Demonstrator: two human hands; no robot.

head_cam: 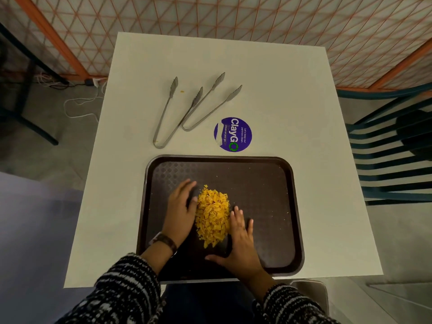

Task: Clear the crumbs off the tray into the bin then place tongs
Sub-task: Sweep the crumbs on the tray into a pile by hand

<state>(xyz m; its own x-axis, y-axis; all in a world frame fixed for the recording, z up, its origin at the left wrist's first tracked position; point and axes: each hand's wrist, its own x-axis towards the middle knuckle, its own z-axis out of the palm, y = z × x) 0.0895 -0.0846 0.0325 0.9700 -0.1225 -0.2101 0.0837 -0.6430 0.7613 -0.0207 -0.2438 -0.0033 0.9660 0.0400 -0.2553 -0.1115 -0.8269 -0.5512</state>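
A dark brown tray (264,183) lies at the near edge of a white table. A heap of yellow-orange crumbs (212,215) sits left of the tray's middle. My left hand (180,208) rests flat against the heap's left side, fingers together, holding nothing. My right hand (239,242) lies flat on the tray against the heap's right side, fingers spread. Two metal tongs lie on the table beyond the tray: the left tongs (171,113) and the right tongs (210,106), both splayed with tips pointing away. No bin shows clearly.
A round purple sticker (233,134) is on the white table (304,101) just beyond the tray. A dark slatted chair (392,146) stands to the right. An orange lattice screen (233,17) stands behind the table. A pale object (311,293) sits below the table's near edge.
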